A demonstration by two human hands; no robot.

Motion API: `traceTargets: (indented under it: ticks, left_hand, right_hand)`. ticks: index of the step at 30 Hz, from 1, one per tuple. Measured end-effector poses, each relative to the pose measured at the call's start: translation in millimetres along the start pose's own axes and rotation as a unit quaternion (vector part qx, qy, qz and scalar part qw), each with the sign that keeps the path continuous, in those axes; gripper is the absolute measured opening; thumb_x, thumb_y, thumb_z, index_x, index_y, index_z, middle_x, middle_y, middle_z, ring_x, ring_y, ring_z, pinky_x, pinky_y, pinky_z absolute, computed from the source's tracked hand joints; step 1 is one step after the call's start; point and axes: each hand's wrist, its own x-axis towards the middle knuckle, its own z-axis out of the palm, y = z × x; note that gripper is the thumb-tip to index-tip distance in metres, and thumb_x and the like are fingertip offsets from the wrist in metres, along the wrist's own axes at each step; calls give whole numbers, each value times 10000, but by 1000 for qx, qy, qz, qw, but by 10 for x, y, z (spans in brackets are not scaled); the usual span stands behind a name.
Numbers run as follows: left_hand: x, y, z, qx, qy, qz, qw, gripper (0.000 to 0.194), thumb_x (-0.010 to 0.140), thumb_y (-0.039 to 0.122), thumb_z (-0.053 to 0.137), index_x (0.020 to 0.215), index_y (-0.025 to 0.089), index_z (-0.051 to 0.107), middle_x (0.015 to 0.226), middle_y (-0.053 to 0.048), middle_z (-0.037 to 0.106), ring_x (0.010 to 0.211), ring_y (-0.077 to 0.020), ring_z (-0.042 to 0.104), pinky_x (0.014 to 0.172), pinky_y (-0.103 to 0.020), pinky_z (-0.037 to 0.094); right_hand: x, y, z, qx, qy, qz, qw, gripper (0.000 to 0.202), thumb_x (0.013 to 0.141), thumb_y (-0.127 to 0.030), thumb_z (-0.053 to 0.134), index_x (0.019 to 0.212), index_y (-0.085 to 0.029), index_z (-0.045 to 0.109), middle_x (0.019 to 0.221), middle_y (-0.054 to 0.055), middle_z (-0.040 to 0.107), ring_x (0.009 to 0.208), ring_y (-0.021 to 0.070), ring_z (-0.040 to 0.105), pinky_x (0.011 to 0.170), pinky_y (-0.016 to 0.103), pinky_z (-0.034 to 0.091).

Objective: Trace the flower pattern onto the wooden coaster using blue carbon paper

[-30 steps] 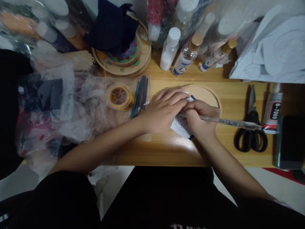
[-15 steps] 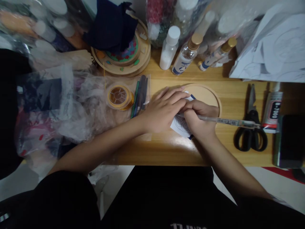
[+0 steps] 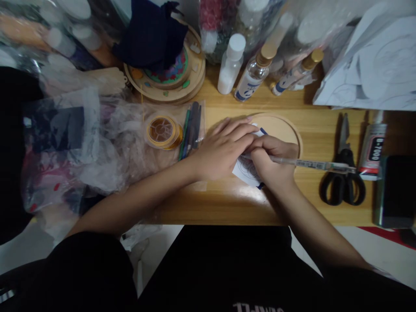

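Note:
My right hand (image 3: 274,164) is closed around a clear-barrelled pen (image 3: 312,165), whose back end points right over the scissors. The pen's tip is hidden behind my fingers. Under both hands lies a white paper (image 3: 246,172) with line drawings, and dark blue edges show beneath it. My left hand (image 3: 227,149) rests flat across the paper's left side, fingers stretched out and lying close to my right hand. Paper and hands partly cover a round wooden disc (image 3: 281,125) on the table.
Scissors (image 3: 342,173), a glue tube (image 3: 372,149) and a phone (image 3: 395,190) lie to the right. A thread spool (image 3: 162,130) and several pens (image 3: 191,130) sit left on plastic bags (image 3: 110,147). Bottles (image 3: 251,78) and a decorated wooden piece (image 3: 195,78) line the back.
Both hands and the pen keep nearly the same position on the paper. The whole view has shifted very slightly.

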Motion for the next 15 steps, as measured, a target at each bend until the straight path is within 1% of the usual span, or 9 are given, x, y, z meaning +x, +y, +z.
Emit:
traceTargets:
  ticks: [9, 15]
  left_hand:
    - [-3, -6, 1, -5, 0, 0, 1000, 426, 879, 77, 417, 1287, 173, 494, 1444, -91, 505, 1434, -246, 340, 1193, -474, 251]
    - [-1, -3, 2, -5, -1, 0, 1000, 414, 876, 78, 425, 1276, 145, 510, 1440, -105, 508, 1434, -253, 342, 1194, -473, 253]
  right_hand:
    - [8, -11, -4, 5, -1, -3, 1000, 171, 710, -151, 504, 578, -183, 609, 533, -47, 571, 505, 87, 500, 535, 241, 416]
    - [7, 12, -4, 19, -3, -11, 1000, 174, 716, -127, 513, 596, -182, 627, 560, -48, 589, 525, 85, 518, 549, 240, 417]
